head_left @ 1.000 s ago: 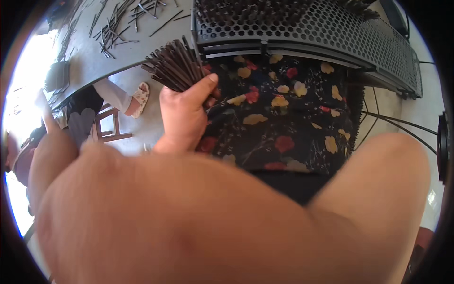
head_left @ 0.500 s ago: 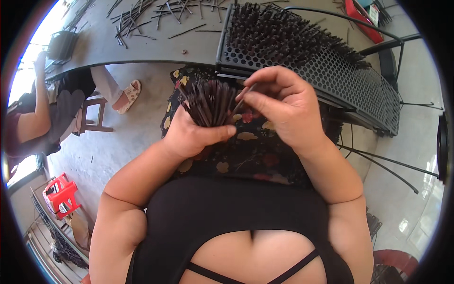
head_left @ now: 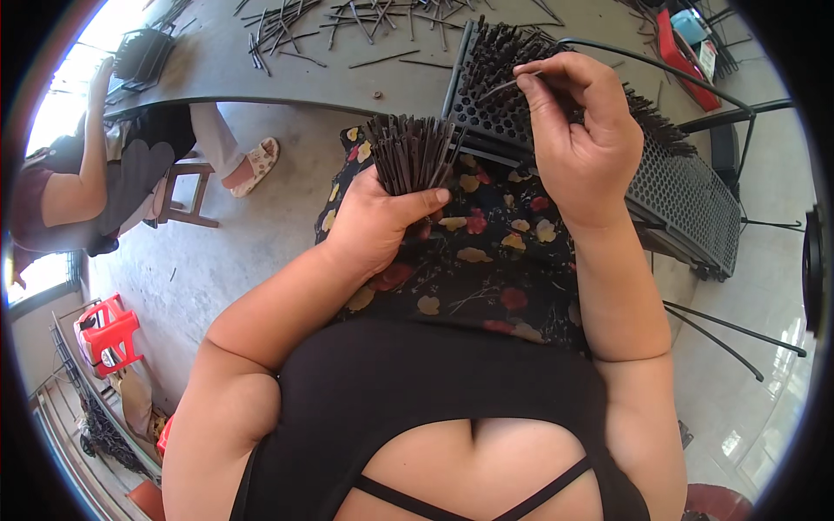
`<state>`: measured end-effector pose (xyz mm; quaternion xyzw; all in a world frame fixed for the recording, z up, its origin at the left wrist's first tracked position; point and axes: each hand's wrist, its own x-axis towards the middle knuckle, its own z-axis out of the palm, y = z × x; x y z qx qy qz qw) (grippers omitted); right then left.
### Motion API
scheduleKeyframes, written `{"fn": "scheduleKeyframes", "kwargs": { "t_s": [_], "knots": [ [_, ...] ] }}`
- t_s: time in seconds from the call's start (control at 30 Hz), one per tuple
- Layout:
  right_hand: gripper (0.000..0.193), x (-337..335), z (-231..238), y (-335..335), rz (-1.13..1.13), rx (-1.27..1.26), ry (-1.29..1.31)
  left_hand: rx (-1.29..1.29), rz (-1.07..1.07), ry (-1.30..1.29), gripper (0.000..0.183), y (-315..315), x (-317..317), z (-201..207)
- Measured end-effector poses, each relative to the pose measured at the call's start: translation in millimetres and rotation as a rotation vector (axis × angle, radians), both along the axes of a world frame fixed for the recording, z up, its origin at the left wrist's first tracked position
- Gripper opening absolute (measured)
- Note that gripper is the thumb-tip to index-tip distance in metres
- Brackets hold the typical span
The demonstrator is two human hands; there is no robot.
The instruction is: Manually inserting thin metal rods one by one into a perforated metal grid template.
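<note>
The left hand (head_left: 369, 217), in the middle of the frame, is curling all the way around a bundle of thin dark sticks (head_left: 413, 161). The fingers are wrapping the bottom part, and the thumb is lying across the front and pointing right. The sticks are standing up and spreading a little at the top, like a fat brush.

The right hand (head_left: 595, 143), at the upper right of the frame, is pinching one thin stick (head_left: 506, 87) — just one — between the thumb and a fingertip. The other fingers are bending in loosely. This stick is pointing left, over a black rack (head_left: 695, 208) with lots of round holes. Whether its end is going into a hole is too hard to tell.

The rack is slanting across the upper right. Many standing sticks (head_left: 499, 56) are crowding its top left part, and rows of holes are showing lower down.

Loose sticks (head_left: 287, 26) are lying every which way on a gray table (head_left: 208, 65) at the top. A flowered cloth (head_left: 469, 256) is covering the lap. At the far left, another person (head_left: 74, 195) is sitting.

The hands seem to be setting a stick into the rack. The next move is probably calling for good aim — lining the stick up with one hole, with the left hand holding the bundle snug.
</note>
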<state>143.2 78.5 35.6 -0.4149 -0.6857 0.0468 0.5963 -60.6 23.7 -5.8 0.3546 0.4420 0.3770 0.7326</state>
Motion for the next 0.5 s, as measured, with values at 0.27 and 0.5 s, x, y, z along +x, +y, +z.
{"fn": "scheduleKeyframes", "kwargs": {
  "t_s": [0.27,0.5],
  "knots": [
    [0.016,-5,1,-12,-0.125,0.023,-0.438,-0.048,0.031,-0.081,0.016,5,2,6],
    [0.029,-13,19,-31,0.340,-0.882,0.410,0.003,-0.022,-0.156,0.020,1,0,12]
  ]
}}
